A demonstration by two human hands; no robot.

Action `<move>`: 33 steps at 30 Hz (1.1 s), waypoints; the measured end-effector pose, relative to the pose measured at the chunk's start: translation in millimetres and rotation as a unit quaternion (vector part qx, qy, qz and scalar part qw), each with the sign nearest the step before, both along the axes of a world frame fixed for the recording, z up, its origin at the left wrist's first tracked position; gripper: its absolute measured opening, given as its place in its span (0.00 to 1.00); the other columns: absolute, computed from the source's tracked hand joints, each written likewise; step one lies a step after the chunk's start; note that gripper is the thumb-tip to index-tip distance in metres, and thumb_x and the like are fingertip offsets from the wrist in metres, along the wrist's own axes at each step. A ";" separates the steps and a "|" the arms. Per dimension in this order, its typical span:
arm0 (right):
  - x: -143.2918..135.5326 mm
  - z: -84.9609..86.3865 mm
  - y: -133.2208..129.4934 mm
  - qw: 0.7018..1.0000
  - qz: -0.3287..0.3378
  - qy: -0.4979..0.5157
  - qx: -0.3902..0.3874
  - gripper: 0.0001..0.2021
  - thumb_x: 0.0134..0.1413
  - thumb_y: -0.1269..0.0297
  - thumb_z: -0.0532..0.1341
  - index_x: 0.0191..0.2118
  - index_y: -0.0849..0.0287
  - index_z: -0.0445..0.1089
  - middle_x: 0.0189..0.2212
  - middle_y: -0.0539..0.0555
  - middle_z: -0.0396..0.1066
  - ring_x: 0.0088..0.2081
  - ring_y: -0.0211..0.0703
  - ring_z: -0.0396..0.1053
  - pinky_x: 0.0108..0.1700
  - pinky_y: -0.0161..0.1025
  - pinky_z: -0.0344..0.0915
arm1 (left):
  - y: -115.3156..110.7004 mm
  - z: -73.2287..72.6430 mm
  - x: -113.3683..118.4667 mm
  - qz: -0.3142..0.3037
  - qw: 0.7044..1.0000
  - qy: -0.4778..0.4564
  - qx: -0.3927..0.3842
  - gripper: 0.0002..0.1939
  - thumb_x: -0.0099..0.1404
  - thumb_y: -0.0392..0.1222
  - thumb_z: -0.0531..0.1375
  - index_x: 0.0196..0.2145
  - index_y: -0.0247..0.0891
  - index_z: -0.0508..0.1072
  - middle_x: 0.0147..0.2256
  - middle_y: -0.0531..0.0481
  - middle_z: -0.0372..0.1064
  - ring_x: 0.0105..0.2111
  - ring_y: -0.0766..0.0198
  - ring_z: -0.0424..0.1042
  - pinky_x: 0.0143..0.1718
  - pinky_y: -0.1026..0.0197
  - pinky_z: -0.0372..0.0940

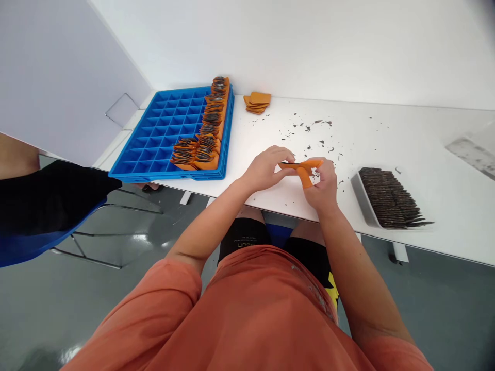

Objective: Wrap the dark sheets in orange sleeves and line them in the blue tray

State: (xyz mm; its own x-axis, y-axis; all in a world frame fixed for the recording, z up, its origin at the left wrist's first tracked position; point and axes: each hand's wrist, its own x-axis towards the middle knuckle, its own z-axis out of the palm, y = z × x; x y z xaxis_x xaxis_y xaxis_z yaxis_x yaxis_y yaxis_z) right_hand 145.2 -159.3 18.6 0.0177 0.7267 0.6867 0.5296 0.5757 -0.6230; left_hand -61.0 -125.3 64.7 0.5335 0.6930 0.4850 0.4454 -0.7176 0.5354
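Note:
Just above the table, my left hand point(266, 167) pinches one end of a small flat orange pouch point(290, 166) with a dark edge along its top. My right hand point(324, 185) closes on the other end, with orange finger covers on its thumb and a finger. Partly hidden by my fingers, the pouch's inside cannot be made out. Left of my hands stands a blue divided tray point(149, 139), its right-hand compartments packed with orange pouches point(195, 154) showing dark contents. Several flat orange pouches point(258, 102) lie stacked behind my hands.
A white box point(364, 201) of thin dark pieces point(389, 198) stands to the right near the table's front edge. Dark flakes point(309, 126) litter the tabletop. A whitish translucent item point(474, 152) lies far right. At left, a partition point(65, 72) separates a seated person point(46, 201).

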 end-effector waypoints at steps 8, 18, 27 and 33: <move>1.1 0.9 -0.9 0.999 -0.018 -0.009 0.033 0.19 0.65 0.42 0.68 0.48 0.52 0.77 0.45 0.58 0.79 0.49 0.54 0.74 0.56 0.57 0.71 | -4.1 33.9 1.7 0.027 0.972 0.231 0.036 0.10 0.74 0.42 0.59 0.46 0.40 0.81 0.41 0.45 0.84 0.40 0.52 0.80 0.38 0.54 0.63; -0.1 2.7 -3.4 0.999 -0.043 -0.009 0.022 0.17 0.68 0.43 0.65 0.47 0.50 0.80 0.48 0.58 0.77 0.54 0.57 0.72 0.62 0.62 0.64 | -1.1 164.3 -165.2 0.186 0.945 0.233 0.133 0.34 0.80 0.60 0.45 0.60 0.33 0.79 0.50 0.53 0.75 0.53 0.68 0.65 0.58 0.43 0.53; 3.0 -6.7 0.3 0.997 -0.071 -0.010 -0.002 0.15 0.67 0.45 0.66 0.41 0.49 0.83 0.49 0.59 0.76 0.56 0.60 0.70 0.64 0.66 0.61 | -2.6 91.5 -273.8 0.406 0.896 0.151 -0.102 0.17 0.72 0.45 0.56 0.53 0.37 0.78 0.52 0.46 0.81 0.52 0.55 0.76 0.62 0.47 0.72; 4.2 -10.8 2.3 0.998 -0.059 -0.018 -0.012 0.13 0.66 0.48 0.67 0.42 0.50 0.84 0.49 0.59 0.78 0.55 0.60 0.71 0.63 0.65 0.65 | -0.5 70.5 -266.4 0.349 0.922 0.104 -0.135 0.19 0.76 0.45 0.52 0.54 0.33 0.75 0.56 0.41 0.79 0.55 0.56 0.75 0.64 0.51 0.71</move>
